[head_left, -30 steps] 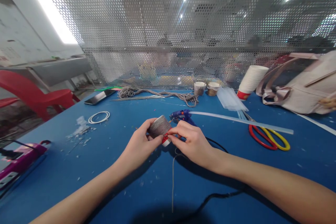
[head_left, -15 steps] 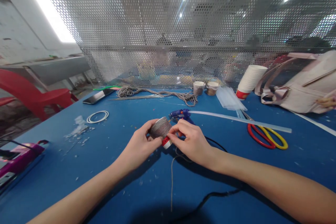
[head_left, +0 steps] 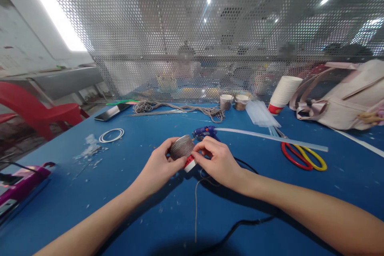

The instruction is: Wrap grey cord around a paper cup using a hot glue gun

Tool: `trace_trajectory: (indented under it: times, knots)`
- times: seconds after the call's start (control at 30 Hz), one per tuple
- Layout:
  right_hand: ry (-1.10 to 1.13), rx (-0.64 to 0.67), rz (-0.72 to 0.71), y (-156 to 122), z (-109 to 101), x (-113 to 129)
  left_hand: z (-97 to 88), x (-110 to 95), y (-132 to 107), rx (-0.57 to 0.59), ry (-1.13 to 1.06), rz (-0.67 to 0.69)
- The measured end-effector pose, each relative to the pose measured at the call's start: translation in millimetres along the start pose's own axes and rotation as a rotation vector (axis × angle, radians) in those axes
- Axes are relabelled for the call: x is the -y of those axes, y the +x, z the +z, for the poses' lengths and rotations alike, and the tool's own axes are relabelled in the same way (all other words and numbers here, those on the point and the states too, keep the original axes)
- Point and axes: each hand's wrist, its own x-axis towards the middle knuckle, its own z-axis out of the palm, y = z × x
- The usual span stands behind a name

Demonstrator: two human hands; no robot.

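Note:
Both of my hands meet at the middle of the blue table (head_left: 126, 192). My left hand (head_left: 158, 167) grips a paper cup wound with grey cord (head_left: 181, 147), lying on its side, its red and white base toward me. My right hand (head_left: 218, 161) pinches the cord against the cup near that base. A loose end of the cord (head_left: 196, 204) trails down toward me. A blue glue gun (head_left: 204, 132) lies just behind my hands with a long clear glue stick (head_left: 270, 138) in it. Its black cable (head_left: 240, 224) runs under my right forearm.
Red and yellow scissors (head_left: 303, 157) lie to the right. At the back are a stack of paper cups (head_left: 283, 93), two small cups (head_left: 234, 101), a cord bundle (head_left: 180, 108), a phone (head_left: 109, 113) and a pale bag (head_left: 348, 100). A white ring (head_left: 112, 135) and a pink device (head_left: 21, 180) are left. A perforated screen (head_left: 192, 40) closes the far edge.
My hands and the wrapped cup stay in nearly the same place. The fingers have shifted slightly on the cup, and the view has drifted a little.

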Motion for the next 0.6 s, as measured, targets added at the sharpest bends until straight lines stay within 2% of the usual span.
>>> trace_trajectory:
  times: [0.6]
  knots:
    - [0.018,0.001,0.017,0.8,0.3,-1.9,-0.5,-0.8,-0.3,-0.025,-0.055,0.005]
